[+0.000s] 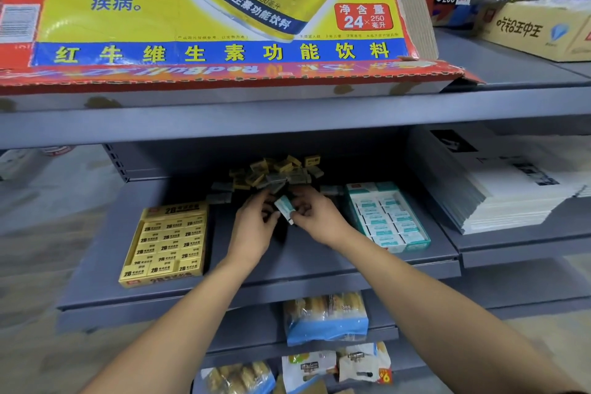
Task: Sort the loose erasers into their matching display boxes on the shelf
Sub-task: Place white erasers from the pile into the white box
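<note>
Grey metal shelf (pixel 287 265): yellow 2B eraser box (pixel 166 246) left, teal eraser box (pixel 387 217) right, loose eraser pile (pixel 275 173) at back, stacked printed sheets (pixel 511 195) far right.

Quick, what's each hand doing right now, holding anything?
Left hand: fingers curled at the small teal-and-white wrapped eraser; grip unclear.
Right hand: pinching that same eraser.

Head-worn view, forward and down, close onto the grey shelf (pixel 287 269) at arm's reach.
</note>
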Demonstrator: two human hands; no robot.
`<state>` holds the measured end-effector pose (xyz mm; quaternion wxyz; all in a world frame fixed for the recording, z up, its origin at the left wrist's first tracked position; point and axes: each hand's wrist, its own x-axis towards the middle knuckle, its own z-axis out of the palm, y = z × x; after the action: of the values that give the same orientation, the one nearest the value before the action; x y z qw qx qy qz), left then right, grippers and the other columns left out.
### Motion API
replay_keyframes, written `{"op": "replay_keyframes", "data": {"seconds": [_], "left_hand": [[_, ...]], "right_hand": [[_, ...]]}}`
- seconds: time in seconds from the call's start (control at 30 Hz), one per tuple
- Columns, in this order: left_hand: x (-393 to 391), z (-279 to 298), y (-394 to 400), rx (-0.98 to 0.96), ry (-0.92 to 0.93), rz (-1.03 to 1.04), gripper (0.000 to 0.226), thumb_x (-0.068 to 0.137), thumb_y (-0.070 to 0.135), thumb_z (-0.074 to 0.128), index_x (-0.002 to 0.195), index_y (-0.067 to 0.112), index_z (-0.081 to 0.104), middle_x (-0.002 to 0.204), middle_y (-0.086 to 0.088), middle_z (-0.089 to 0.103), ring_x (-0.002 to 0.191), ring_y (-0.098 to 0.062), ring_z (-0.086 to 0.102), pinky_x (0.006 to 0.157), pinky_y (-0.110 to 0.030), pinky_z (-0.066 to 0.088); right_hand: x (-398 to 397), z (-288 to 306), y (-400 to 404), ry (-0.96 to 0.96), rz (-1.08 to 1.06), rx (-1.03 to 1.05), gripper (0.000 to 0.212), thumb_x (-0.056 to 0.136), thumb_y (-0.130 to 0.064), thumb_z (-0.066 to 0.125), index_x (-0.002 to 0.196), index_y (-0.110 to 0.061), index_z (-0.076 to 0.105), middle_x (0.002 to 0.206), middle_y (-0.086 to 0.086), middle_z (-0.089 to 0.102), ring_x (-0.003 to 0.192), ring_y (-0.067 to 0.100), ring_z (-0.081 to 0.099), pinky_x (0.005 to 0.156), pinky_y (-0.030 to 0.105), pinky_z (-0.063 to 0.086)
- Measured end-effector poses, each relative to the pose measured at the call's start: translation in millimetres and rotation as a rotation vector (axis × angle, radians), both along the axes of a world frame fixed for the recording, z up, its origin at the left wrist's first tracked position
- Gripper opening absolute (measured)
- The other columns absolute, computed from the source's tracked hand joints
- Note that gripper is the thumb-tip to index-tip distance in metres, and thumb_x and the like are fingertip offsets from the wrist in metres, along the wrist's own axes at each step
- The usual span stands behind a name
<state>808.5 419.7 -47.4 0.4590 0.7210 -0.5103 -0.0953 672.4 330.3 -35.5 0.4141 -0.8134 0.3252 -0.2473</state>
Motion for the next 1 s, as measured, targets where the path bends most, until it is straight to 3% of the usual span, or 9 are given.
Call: {"op": "replay_keyframes", "data": {"seconds": [0.1, 0.17, 0.27, 0.37, 0.47, 0.53, 0.7, 0.83, 1.0], "left_hand": [[-1, 0, 0, 0.022, 0.013, -0.009, 0.047, 0.083, 0.007, 0.068, 0.128, 0.015, 0.055, 0.108, 0.003, 0.063, 0.085, -0.005, 0.06, 0.074, -0.018, 0.049], [-3, 2, 1, 0.035, -0.02, -0.049, 0.045, 0.082, 0.007, 0.068, 0.125, 0.017, 0.059, 0.107, 0.004, 0.063, 0.087, -0.005, 0.059, 0.073, -0.012, 0.044], [-5, 3, 0, 0.011, -0.072, -0.084, 0.034, 0.084, 0.01, 0.07, 0.117, 0.017, 0.066, 0.101, 0.003, 0.066, 0.087, -0.007, 0.059, 0.076, -0.016, 0.048], [-7, 4, -1, -0.014, -0.08, -0.072, 0.032, 0.087, 0.011, 0.068, 0.118, 0.016, 0.066, 0.104, 0.002, 0.066, 0.089, -0.009, 0.06, 0.078, -0.021, 0.05], [-13, 6, -5, -0.031, -0.062, -0.063, 0.035, 0.087, 0.009, 0.067, 0.121, 0.014, 0.064, 0.106, 0.001, 0.065, 0.089, -0.01, 0.059, 0.079, -0.02, 0.047], [-20, 6, -9, -0.036, -0.063, -0.09, 0.035, 0.087, 0.009, 0.066, 0.122, 0.014, 0.064, 0.107, 0.001, 0.066, 0.091, -0.011, 0.06, 0.081, -0.023, 0.049], [-39, 7, -21, -0.02, -0.062, -0.149, 0.039, 0.087, 0.011, 0.067, 0.124, 0.017, 0.062, 0.099, 0.009, 0.062, 0.089, -0.006, 0.058, 0.079, -0.018, 0.045], [-53, 3, -34, 0.012, -0.089, -0.193, 0.039, 0.086, 0.014, 0.067, 0.124, 0.017, 0.061, 0.106, 0.008, 0.061, 0.095, -0.009, 0.058, 0.082, -0.02, 0.046], [-72, 0, -46, 0.029, -0.098, -0.234, 0.035, 0.089, 0.016, 0.064, 0.123, 0.019, 0.061, 0.111, 0.007, 0.059, 0.098, -0.007, 0.056, 0.084, -0.02, 0.046]], "right_hand": [[2, 1, 0, -0.116, -0.051, 0.06, 0.05, 0.083, -0.005, 0.062, 0.128, -0.024, 0.052, 0.11, -0.004, 0.063, 0.093, 0.008, 0.063, 0.081, 0.026, 0.054], [4, 0, -2, -0.165, -0.098, 0.121, 0.038, 0.08, -0.011, 0.069, 0.112, -0.028, 0.057, 0.106, -0.001, 0.066, 0.093, 0.016, 0.067, 0.085, 0.04, 0.057], [0, 3, -3, -0.158, -0.12, 0.138, 0.027, 0.082, -0.018, 0.074, 0.103, -0.023, 0.058, 0.098, 0.001, 0.068, 0.084, 0.017, 0.07, 0.081, 0.04, 0.058], [-11, 5, -5, -0.066, -0.059, -0.199, 0.03, 0.084, -0.017, 0.071, 0.113, -0.014, 0.063, 0.11, 0.003, 0.064, 0.101, 0.017, 0.062, 0.086, 0.029, 0.051], [-24, 1, -11, 0.071, 0.025, -0.679, 0.031, 0.086, -0.009, 0.067, 0.117, -0.01, 0.065, 0.118, 0.008, 0.064, 0.108, 0.026, 0.056, 0.092, 0.033, 0.046], [-33, -1, -15, 0.06, 0.013, -0.772, 0.029, 0.086, -0.006, 0.065, 0.115, -0.009, 0.067, 0.116, 0.008, 0.066, 0.105, 0.028, 0.058, 0.092, 0.032, 0.045], [-59, -4, -26, 0.041, -0.043, -0.762, 0.022, 0.09, -0.009, 0.061, 0.11, -0.01, 0.069, 0.11, 0.009, 0.069, 0.1, 0.028, 0.062, 0.088, 0.033, 0.047], [-86, -3, -41, 0.074, -0.158, -0.727, 0.02, 0.089, -0.008, 0.06, 0.106, -0.008, 0.071, 0.107, 0.011, 0.07, 0.098, 0.031, 0.064, 0.089, 0.033, 0.047], [-118, -9, -56, 0.199, -0.225, -0.658, 0.022, 0.091, -0.007, 0.058, 0.111, -0.008, 0.069, 0.113, 0.012, 0.067, 0.105, 0.034, 0.061, 0.086, 0.044, 0.052]]}}
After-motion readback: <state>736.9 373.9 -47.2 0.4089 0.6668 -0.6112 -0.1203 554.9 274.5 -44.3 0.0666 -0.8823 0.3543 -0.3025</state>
